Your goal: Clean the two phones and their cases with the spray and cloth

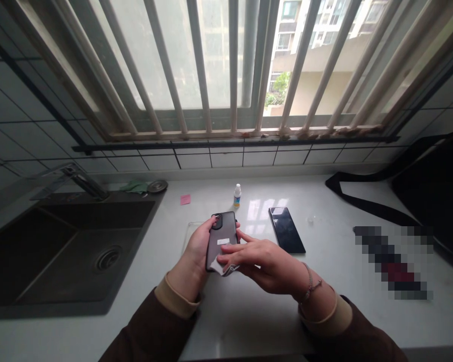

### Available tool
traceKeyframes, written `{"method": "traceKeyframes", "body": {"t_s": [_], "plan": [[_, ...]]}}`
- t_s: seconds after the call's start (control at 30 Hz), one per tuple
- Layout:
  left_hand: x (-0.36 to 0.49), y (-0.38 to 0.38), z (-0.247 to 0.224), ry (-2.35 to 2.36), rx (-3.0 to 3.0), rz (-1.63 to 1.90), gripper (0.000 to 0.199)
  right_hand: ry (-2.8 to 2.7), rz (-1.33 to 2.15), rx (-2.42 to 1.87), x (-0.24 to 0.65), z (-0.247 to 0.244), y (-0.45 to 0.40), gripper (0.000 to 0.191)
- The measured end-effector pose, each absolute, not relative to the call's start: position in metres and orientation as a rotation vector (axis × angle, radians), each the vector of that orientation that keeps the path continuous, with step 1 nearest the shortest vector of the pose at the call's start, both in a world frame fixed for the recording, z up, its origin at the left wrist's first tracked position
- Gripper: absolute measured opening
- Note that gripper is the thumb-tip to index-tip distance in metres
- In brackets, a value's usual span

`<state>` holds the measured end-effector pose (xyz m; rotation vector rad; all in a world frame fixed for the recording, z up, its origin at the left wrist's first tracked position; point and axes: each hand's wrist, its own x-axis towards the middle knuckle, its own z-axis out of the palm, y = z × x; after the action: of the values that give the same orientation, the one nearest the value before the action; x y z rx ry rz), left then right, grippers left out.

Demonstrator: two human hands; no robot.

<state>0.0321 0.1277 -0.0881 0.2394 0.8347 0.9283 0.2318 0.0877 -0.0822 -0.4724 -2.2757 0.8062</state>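
While beyond the hands (264, 261), small bottle (237, 195), black smartphone (286, 230)

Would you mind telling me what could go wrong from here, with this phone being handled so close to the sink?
The phone in its dark case rests in the left hand while the right hand holds a cloth to it, so it might slip, perhaps into the nearby sink. The right hand is also close to the second phone, which could get knocked. The small bottle stands upright nearby and might tip if bumped.
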Motion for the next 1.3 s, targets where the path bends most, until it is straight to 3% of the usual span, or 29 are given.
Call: {"method": "traceKeyframes", "body": {"t_s": [0.2,0.4,0.57,0.67,0.77,0.93,1.07,1.2,1.3], "plan": [[0.024,0.131,-0.088,0.929,0.225,1.007,0.045,-2.195,1.01,-0.439,0.237,-0.067,0.084,0.031],[0.025,0.124,-0.077,0.772,0.307,0.788,0.049,-1.753,1.372,-0.601,0.248,-0.073,0.091,0.032],[0.032,0.117,-0.072,0.776,0.283,0.771,0.045,-1.281,0.916,-1.058,0.255,-0.095,0.11,0.042],[0.034,0.117,-0.075,0.801,0.273,0.792,0.044,-1.441,0.611,-1.208,0.254,-0.095,0.111,0.039],[0.034,0.121,-0.079,0.825,0.29,0.84,0.044,-1.771,0.561,-1.105,0.246,-0.094,0.106,0.035],[0.033,0.128,-0.084,0.911,0.219,0.986,0.039,-2.138,0.727,-0.787,0.232,-0.104,0.1,0.04],[0.029,0.131,-0.085,0.918,0.197,1.039,0.051,-2.172,0.906,-0.593,0.23,-0.098,0.094,0.037],[0.023,0.132,-0.084,0.966,0.231,1.126,0.059,-2.039,1.224,-0.544,0.234,-0.08,0.089,0.027],[0.021,0.132,-0.082,0.945,0.256,1.211,0.059,-1.738,1.528,-0.602,0.238,-0.079,0.093,0.035]]}}
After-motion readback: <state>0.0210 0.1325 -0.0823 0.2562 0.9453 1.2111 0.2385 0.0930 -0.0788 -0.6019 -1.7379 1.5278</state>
